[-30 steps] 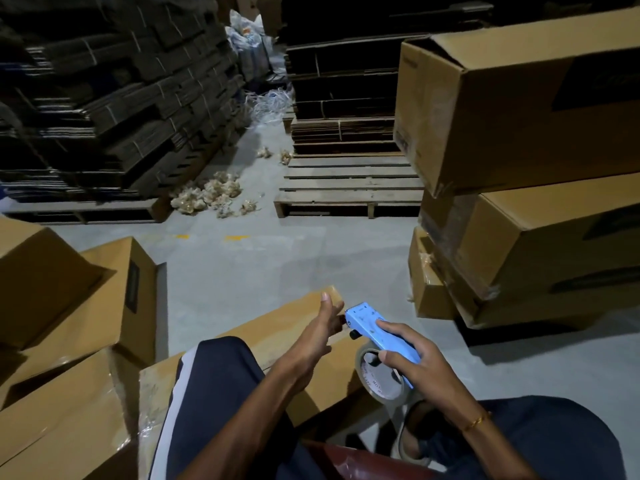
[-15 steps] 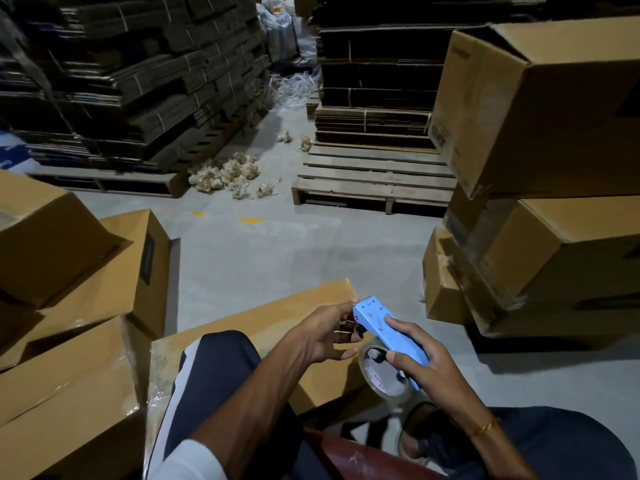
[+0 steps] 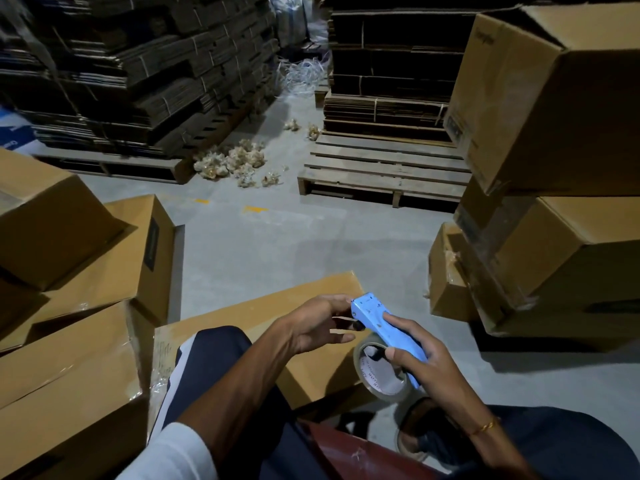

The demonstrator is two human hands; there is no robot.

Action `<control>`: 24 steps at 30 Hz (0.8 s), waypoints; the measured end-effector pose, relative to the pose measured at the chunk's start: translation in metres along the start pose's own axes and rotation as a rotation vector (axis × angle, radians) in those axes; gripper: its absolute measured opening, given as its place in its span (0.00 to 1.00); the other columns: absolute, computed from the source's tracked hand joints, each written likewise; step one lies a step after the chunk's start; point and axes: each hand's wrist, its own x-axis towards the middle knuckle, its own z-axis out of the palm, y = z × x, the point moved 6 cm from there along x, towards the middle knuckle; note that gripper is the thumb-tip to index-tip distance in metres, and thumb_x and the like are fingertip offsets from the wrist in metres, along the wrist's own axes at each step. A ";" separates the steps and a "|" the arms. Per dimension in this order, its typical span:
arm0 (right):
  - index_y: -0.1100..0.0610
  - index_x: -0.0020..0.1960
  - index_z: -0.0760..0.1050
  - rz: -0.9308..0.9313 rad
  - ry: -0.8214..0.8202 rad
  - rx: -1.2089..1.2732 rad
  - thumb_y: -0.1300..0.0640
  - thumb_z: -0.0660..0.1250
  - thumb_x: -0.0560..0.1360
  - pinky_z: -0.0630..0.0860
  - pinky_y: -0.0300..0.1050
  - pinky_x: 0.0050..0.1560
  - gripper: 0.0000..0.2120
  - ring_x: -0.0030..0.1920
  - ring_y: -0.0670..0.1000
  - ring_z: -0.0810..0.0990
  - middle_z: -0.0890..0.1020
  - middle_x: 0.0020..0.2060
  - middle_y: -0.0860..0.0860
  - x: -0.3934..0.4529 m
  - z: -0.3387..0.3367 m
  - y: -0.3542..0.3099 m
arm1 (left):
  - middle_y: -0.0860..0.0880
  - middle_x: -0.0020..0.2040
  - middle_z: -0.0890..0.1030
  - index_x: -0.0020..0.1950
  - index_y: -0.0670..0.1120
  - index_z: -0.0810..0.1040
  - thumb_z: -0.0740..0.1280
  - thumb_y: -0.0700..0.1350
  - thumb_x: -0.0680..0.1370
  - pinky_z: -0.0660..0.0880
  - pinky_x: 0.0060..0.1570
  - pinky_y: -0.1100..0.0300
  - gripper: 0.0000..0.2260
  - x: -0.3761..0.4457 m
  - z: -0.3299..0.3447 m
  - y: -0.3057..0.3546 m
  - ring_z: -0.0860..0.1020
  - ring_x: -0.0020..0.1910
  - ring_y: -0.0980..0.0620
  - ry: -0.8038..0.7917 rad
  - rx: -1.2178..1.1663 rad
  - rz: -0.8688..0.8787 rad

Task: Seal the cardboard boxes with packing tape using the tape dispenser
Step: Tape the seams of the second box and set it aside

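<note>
We grip the blue tape dispenser (image 3: 384, 327) in our right hand (image 3: 429, 368), fingers wrapped tight around its body, thumb on the near side. The roll of clear packing tape (image 3: 381, 372) hangs beneath the dispenser, mounted on it. Our left hand (image 3: 318, 323) sits at the dispenser's front end with fingers loosely curled and spread; the fingertips reach the front end, but we cannot tell whether they pinch anything.

Both hands are held above the far right corner of the flat cardboard box (image 3: 263, 323) that lies on the concrete floor (image 3: 259, 244) in front of our knees. Taped boxes (image 3: 79, 341) are piled at the left. A leaning stack of boxes (image 3: 554, 237) stands at the right. A wooden pallet (image 3: 384, 171) lies further back on the floor.
</note>
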 end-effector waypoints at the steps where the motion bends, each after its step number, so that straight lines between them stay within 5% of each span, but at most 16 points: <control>1: 0.45 0.64 0.78 0.003 0.015 0.024 0.54 0.72 0.72 0.78 0.39 0.53 0.21 0.59 0.43 0.79 0.80 0.61 0.40 0.001 0.000 -0.001 | 0.44 0.55 0.83 0.59 0.45 0.83 0.64 0.40 0.81 0.75 0.49 0.56 0.10 -0.001 -0.001 -0.001 0.79 0.52 0.47 0.003 -0.033 0.023; 5: 0.47 0.65 0.78 0.054 0.051 0.160 0.56 0.70 0.76 0.78 0.42 0.57 0.18 0.59 0.51 0.81 0.83 0.57 0.48 0.002 0.000 0.002 | 0.40 0.58 0.83 0.61 0.44 0.80 0.67 0.36 0.79 0.76 0.50 0.55 0.11 -0.007 0.001 -0.006 0.81 0.50 0.47 0.053 -0.035 0.142; 11: 0.49 0.65 0.78 0.092 0.052 0.337 0.48 0.65 0.74 0.68 0.68 0.67 0.20 0.60 0.66 0.77 0.77 0.57 0.69 -0.001 0.005 0.001 | 0.41 0.55 0.84 0.60 0.41 0.80 0.73 0.43 0.76 0.77 0.57 0.47 0.14 -0.019 0.013 -0.005 0.81 0.50 0.47 0.111 0.013 0.331; 15: 0.49 0.64 0.79 0.115 0.058 0.404 0.46 0.65 0.72 0.69 0.67 0.66 0.22 0.56 0.65 0.77 0.77 0.57 0.69 0.001 0.005 0.002 | 0.46 0.50 0.83 0.59 0.42 0.81 0.72 0.46 0.78 0.77 0.60 0.43 0.12 -0.019 0.013 -0.002 0.80 0.49 0.51 0.169 0.051 0.374; 20: 0.50 0.62 0.80 0.161 0.077 0.495 0.50 0.62 0.73 0.73 0.64 0.60 0.19 0.54 0.59 0.77 0.80 0.53 0.63 0.002 0.006 0.006 | 0.44 0.54 0.82 0.57 0.47 0.81 0.68 0.43 0.81 0.79 0.56 0.50 0.06 -0.019 0.012 0.001 0.80 0.51 0.52 0.225 0.174 0.437; 24: 0.53 0.62 0.80 0.205 0.053 0.597 0.51 0.64 0.74 0.73 0.59 0.61 0.18 0.56 0.58 0.78 0.81 0.57 0.60 0.000 0.008 0.005 | 0.58 0.51 0.83 0.53 0.56 0.81 0.69 0.45 0.79 0.80 0.50 0.54 0.06 -0.026 0.013 0.009 0.80 0.50 0.54 0.323 0.305 0.554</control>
